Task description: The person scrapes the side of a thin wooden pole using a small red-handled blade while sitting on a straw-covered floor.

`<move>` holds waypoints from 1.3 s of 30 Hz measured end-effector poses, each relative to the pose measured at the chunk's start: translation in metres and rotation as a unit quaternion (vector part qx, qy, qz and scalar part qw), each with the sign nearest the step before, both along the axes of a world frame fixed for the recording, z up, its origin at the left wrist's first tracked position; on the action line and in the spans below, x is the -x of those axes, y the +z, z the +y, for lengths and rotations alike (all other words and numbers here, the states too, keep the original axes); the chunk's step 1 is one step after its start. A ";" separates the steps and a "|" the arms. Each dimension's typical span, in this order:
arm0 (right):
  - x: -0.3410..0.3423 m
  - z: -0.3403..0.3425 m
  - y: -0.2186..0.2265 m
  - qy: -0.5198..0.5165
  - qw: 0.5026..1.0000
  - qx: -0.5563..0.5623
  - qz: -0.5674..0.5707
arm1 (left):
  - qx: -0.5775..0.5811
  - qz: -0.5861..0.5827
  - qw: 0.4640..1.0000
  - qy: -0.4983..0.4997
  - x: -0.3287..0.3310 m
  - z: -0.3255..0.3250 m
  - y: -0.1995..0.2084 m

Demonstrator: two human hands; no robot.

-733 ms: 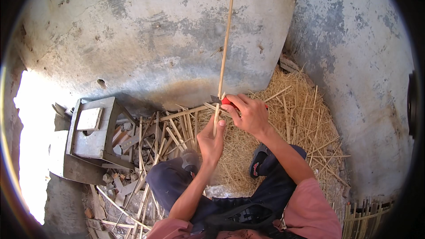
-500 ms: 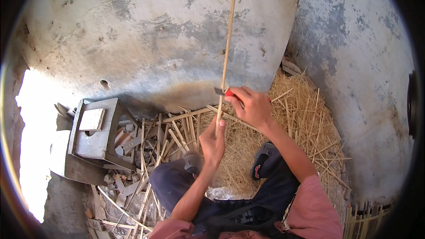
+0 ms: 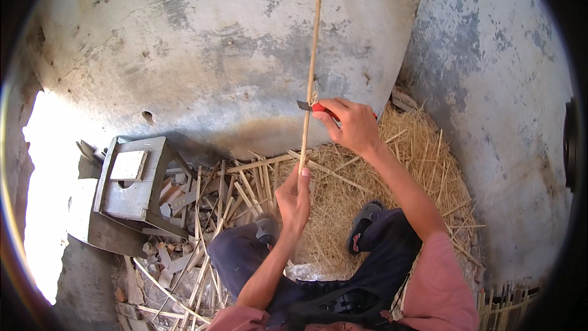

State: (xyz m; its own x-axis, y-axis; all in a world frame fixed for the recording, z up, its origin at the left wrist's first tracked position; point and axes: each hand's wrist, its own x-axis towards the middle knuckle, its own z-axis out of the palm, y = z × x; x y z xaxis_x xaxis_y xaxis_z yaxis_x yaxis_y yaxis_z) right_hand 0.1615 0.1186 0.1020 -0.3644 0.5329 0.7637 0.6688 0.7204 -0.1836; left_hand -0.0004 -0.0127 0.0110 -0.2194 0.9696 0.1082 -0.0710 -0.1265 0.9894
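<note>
A long, thin wooden strip (image 3: pixel 314 37), like split bamboo, runs upright from my left hand past the top of the view. My left hand (image 3: pixel 294 199) is closed round its lower end, with the thumb laid along it. My right hand (image 3: pixel 352 124) grips a red-handled knife (image 3: pixel 320 108). The knife's dark blade (image 3: pixel 303 105) lies across the strip, a short way above my left hand. A thin pale curl of shaving (image 3: pixel 313 95) hangs at the strip just above the blade.
Fine shavings (image 3: pixel 331 214) heap around my feet and up to the right wall (image 3: pixel 490 86). Several loose strips (image 3: pixel 248 190) lie at left over rubble (image 3: pixel 162 257). A wooden stool (image 3: pixel 135 175) lies tipped beside them. The stained wall (image 3: pixel 214 73) stands ahead.
My right hand and the knife have moved up along the strip, away from my left hand. A curl of shaving now shows above the blade. My left hand keeps its hold.
</note>
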 end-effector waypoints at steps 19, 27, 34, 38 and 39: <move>-0.024 0.045 0.078 -0.111 0.993 0.016 0.046 | -0.046 0.000 0.999 -0.018 -0.002 -0.015 -0.016; -0.081 0.089 0.138 -0.157 0.983 -0.068 0.071 | -0.042 0.025 0.998 -0.036 -0.012 -0.019 -0.017; -0.153 0.123 0.160 -0.187 0.948 -0.079 0.244 | -0.081 0.101 0.990 -0.047 -0.016 -0.023 -0.030; -0.175 0.108 0.128 -0.173 0.913 0.132 0.346 | -0.052 0.055 0.994 -0.075 -0.008 -0.012 -0.034; -0.177 0.106 0.110 -0.173 0.893 0.194 0.366 | -0.046 0.029 0.995 -0.078 -0.007 -0.010 -0.031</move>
